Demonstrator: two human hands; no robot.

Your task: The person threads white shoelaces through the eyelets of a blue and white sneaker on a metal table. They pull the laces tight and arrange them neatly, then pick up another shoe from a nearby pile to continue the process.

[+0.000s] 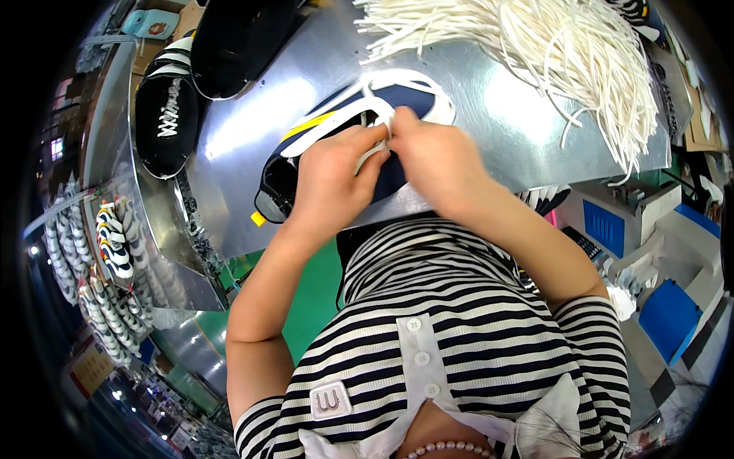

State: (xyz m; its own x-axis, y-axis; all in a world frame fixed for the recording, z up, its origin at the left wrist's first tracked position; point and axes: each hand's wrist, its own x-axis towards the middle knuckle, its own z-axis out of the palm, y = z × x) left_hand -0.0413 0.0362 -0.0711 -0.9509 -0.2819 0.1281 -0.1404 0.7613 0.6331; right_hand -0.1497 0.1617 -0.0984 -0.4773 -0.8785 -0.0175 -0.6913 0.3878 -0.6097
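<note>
You get bright overhead light, white glare patches on metal table (pixel 489 115). Hands cast soft shadows. Fisheye bends edges, black vignette rings frame. Left rim dim, slightly blurred; centre sharp.

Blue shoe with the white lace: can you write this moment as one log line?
left hand: pinching white lace | right hand: pinching same lace | navy fabric shoe: on grey metal table | loose white laces pile: behind

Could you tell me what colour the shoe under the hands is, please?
Navy shoe with white trim and a yellow stripe; head view.
</note>
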